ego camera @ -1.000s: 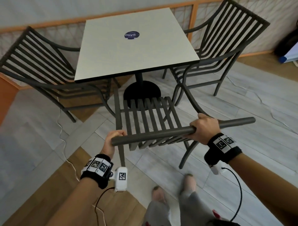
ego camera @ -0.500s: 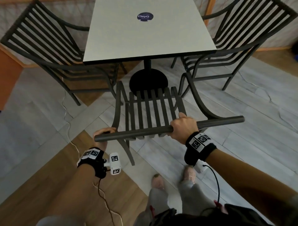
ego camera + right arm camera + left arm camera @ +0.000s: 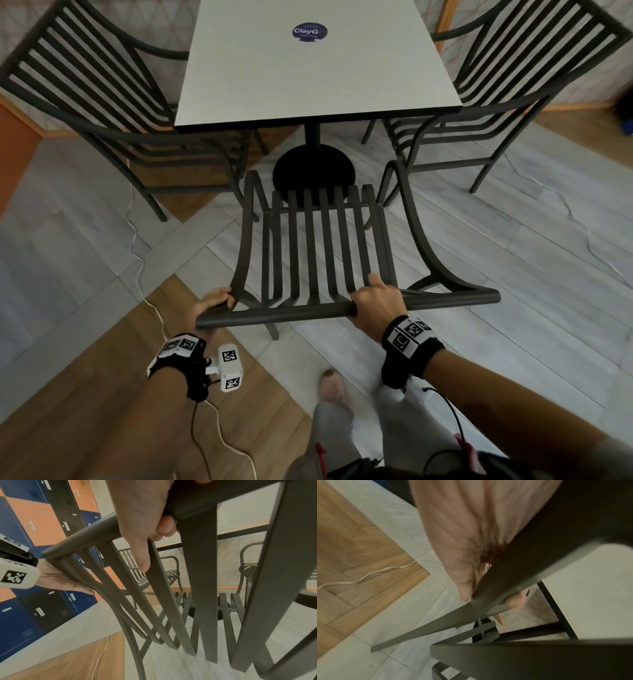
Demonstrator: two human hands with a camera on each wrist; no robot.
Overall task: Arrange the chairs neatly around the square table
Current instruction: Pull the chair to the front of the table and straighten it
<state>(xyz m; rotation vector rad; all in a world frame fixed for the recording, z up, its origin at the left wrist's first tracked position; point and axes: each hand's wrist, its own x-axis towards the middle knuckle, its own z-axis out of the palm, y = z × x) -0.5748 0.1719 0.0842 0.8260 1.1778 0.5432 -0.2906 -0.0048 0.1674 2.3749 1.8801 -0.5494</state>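
Metal chair top rail (image 3: 294, 313), left hand (image 3: 212, 303), right hand (image 3: 375, 303) gripping

head camera looks steeply down from above onto the dark slatted metal chair (image 3: 318, 253) and white square table (image 3: 308, 78). both wrist cameras sit close under its top rail, facing tableward, sharing those slats.

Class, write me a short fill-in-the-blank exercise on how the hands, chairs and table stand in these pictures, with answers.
1. Both hands grip the top rail of the ____ chair.
2. The right hand holds the rail near its ____.
3. The left hand holds the rail's ____ end.
4. The round blue sticker lies on the ____.

Answers: near; middle; left; table
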